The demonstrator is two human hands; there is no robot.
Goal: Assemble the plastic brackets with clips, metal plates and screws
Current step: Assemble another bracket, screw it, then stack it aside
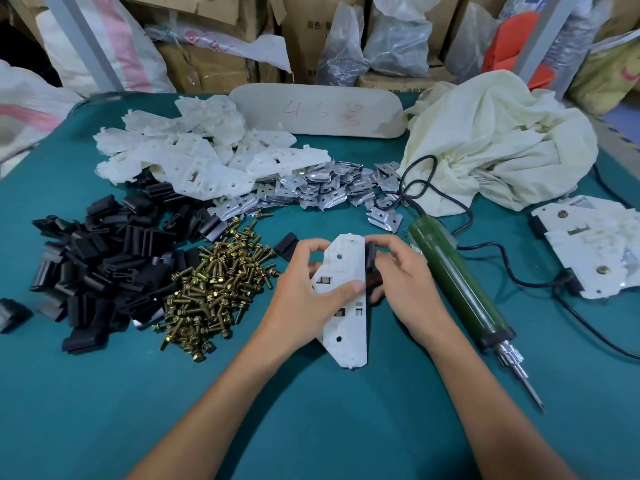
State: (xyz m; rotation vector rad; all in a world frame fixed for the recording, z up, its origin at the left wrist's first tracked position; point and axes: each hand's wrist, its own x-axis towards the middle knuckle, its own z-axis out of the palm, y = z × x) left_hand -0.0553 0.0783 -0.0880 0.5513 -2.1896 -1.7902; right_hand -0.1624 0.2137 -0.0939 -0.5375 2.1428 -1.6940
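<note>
On the desk (346, 431), the left hand (304, 292) has its grip closed round a white bracket (349, 341), thumb across its face. The right hand (408, 285), at 3 o'clock of the bracket, pinches a black clip (370, 256) in its grip against the bracket's right edge. Screws (214, 289) lie at 9 o'clock, spare clips (104, 265) beyond them, plates (322, 188) at 12, a screwdriver (460, 289) at 3.

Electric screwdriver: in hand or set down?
Set down: the green screwdriver lies flat on the table; the left hand grips the white bracket, the right hand a black clip.
</note>
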